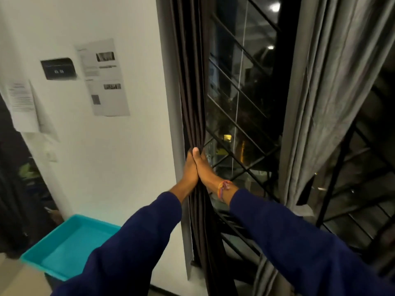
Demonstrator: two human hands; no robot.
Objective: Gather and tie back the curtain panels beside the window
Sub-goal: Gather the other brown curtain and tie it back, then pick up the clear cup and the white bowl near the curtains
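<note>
Both hands, left hand [190,168] and right hand [204,167], clasp the gathered dark curtain [192,92]; no tie visible; grey curtain [320,92], right, hangs loose.

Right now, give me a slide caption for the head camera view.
Both hands, left hand and right hand, grip the gathered dark curtain beside the night window.

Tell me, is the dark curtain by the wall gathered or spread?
Gathered. The dark curtain hangs as a narrow bundle of folds, gripped by the left hand and right hand; window glass shows beside it.
</note>
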